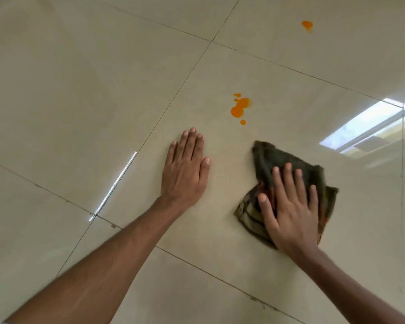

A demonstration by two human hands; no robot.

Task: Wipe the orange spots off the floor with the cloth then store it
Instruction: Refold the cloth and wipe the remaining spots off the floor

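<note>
A dark green crumpled cloth (270, 160) lies on the beige tiled floor (80, 101). My right hand (290, 206) presses flat on top of it, fingers spread. My left hand (185, 169) rests flat on the bare tile to the left of the cloth, palm down, holding nothing. A cluster of orange spots (240, 107) sits on the same tile just beyond both hands, a short way from the cloth's far corner. Another single orange spot (307, 25) lies farther off at the upper right.
Dark grout lines (187, 73) cross the glossy floor. A bright window reflection (369, 127) shines on the tile at the right, and a thin light streak (117, 181) glints to the left of my left arm.
</note>
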